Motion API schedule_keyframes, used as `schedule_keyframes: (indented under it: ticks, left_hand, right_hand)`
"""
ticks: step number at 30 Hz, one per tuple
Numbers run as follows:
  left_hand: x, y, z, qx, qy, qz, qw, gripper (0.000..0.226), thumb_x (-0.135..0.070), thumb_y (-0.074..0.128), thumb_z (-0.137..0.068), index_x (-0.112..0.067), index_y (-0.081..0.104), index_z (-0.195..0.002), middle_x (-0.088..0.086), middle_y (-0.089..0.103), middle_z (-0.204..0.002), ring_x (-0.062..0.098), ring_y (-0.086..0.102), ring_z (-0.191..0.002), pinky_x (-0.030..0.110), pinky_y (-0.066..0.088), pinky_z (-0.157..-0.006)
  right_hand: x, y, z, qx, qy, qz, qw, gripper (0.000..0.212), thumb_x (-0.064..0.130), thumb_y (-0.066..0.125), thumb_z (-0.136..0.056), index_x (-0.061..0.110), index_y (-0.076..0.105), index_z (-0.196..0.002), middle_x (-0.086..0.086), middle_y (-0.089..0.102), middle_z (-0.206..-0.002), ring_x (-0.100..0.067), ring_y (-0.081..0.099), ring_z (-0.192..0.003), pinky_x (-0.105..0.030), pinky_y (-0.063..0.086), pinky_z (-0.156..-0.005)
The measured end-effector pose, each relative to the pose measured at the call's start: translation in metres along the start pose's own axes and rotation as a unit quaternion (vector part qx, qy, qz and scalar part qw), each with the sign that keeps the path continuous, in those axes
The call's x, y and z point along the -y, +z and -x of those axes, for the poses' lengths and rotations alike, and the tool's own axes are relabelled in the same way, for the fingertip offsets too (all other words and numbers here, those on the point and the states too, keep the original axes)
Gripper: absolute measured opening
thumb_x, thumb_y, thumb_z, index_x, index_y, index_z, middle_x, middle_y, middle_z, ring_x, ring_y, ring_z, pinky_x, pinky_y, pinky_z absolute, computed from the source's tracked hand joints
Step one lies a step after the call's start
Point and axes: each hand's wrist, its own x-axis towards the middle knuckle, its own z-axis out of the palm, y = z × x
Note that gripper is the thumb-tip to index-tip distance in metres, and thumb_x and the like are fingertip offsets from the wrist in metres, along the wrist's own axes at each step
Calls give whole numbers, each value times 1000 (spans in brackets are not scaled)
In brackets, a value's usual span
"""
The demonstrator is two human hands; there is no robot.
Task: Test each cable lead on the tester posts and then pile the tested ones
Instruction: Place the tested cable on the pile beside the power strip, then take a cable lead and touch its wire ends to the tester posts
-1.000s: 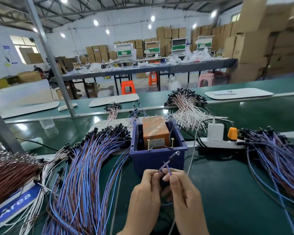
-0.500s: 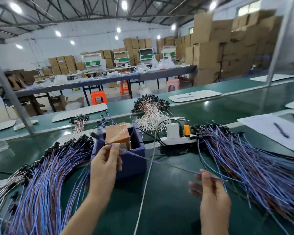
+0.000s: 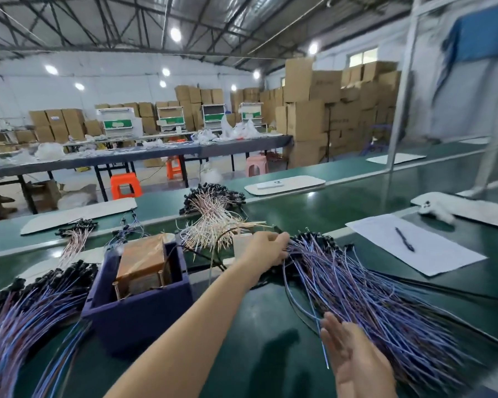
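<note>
The tested pile of blue-and-brown cable leads (image 3: 371, 305) lies on the green bench (image 3: 256, 354) to the right of the tester box (image 3: 138, 317). Its long axis runs from far-left to near-right: the black connector heads point away, toward the middle of the bench, and the loose wire ends fan out toward the lower right corner.

The left hand (image 3: 266, 248) reaches across to the connector heads, fingers bent down among them. They are seen from behind, so whether they pinch a lead cannot be told. The right hand (image 3: 354, 360) is flat, fingers straight and spread, holding nothing, just beside the wire ends. It is motion-blurred, and one blue lead (image 3: 321, 334) passes by its fingertips; contact is unclear.

The untested pile (image 3: 35, 305) is cut off at the left edge. Inside the box, the brass posts (image 3: 116, 288) stand before an orange-brown unit (image 3: 144, 262), partly hidden by the wall.

Half a second ago a single lead was stretched between both hands, the left one beside the box. Now the left arm has crossed to the right pile and the right hand has let go.
</note>
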Motion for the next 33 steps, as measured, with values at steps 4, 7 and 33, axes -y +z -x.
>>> schedule_keyframes:
  ticks: [4, 7, 33]
  left_hand:
    - [35, -4, 39, 75, 59, -52, 994, 12, -30, 52, -104, -31, 63, -103, -5, 73, -99, 5, 69, -83, 31, 58, -83]
    - [54, -35, 80, 137, 77, -95, 983, 14, -30, 51, -105, -35, 63, -108, -7, 74, -97, 3, 70, -83, 25, 57, -79]
    - [181, -353, 158, -385, -164, -349, 839, 30, -20, 47, -103, -6, 65, -122, 13, 69, -113, 19, 58, -83, 33, 44, -77]
  right_hand:
    - [-12, 15, -1, 40, 30, 90, 995, 26, 6, 45, -103, 14, 69, -98, 2, 74, -65, -21, 61, -58, -22, 51, -41]
    - [-32, 35, 4, 89, 26, 187, 978, 30, 3, 45, -101, 15, 71, -93, 2, 69, -58, -15, 55, -43, -20, 42, -37]
    - [-175, 126, 9, 423, -350, 620, 560, 19, 32, 44, -103, 42, 57, -111, 28, 46, -61, 7, 46, -53, -11, 34, -50]
